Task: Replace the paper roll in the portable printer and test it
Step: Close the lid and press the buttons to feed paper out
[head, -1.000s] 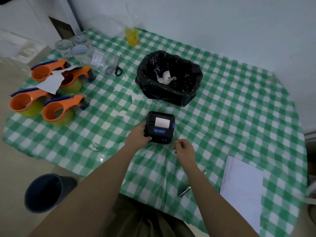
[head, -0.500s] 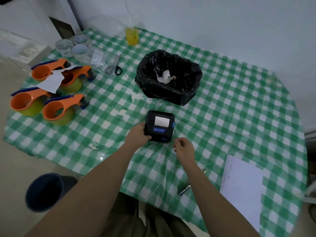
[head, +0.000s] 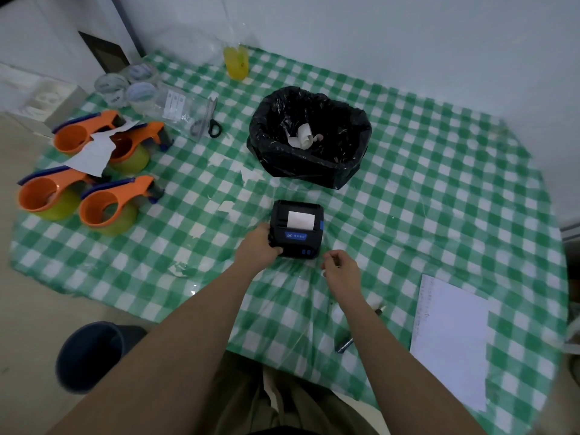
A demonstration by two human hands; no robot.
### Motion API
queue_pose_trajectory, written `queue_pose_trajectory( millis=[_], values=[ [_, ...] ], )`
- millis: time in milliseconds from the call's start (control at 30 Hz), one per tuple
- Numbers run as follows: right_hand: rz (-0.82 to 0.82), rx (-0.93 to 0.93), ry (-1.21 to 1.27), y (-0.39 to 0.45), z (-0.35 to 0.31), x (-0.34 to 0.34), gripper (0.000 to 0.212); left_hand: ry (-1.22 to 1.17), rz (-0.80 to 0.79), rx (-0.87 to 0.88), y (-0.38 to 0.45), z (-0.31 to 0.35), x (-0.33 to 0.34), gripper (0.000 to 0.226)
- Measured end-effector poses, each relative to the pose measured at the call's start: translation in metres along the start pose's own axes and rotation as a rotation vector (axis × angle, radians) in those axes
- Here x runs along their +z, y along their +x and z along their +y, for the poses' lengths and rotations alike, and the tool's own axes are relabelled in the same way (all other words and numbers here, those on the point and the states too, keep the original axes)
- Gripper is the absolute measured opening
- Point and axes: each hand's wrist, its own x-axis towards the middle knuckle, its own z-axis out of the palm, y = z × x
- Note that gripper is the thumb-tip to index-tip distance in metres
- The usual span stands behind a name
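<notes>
A small black portable printer (head: 298, 229) with a blue label lies on the green checked tablecloth (head: 423, 199). A short white strip of paper (head: 300, 220) sticks out of its slot. My left hand (head: 259, 248) grips the printer's left front corner. My right hand (head: 340, 268) hovers just right of the printer's front edge, fingers curled, thumb and forefinger pinched; I cannot tell whether anything is in it. A used paper roll (head: 303, 136) lies crumpled in the black-lined bin (head: 309, 136) behind the printer.
Several orange tape dispensers (head: 94, 174) stand at the far left, with tape rolls (head: 128, 86), a plastic bag and scissors (head: 208, 119) behind them. A yellow cup (head: 236, 61) is at the back. A white sheet (head: 452, 337) and a pen (head: 357, 331) lie near right. A dark bucket (head: 91, 353) stands on the floor.
Both hands have stayed nearly still at the printer; the view has shifted very slightly. The paper strip looks unchanged.
</notes>
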Motion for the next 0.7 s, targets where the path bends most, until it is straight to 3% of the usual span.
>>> queue_pose_trajectory(
  millis=[700],
  values=[
    [-0.005, -0.030, 0.006, 0.0053, -0.0010, 0.0062, 0.014, -0.025, -0.027, -0.044, 0.0008, 0.0029, -0.0027, 0.057]
  ],
)
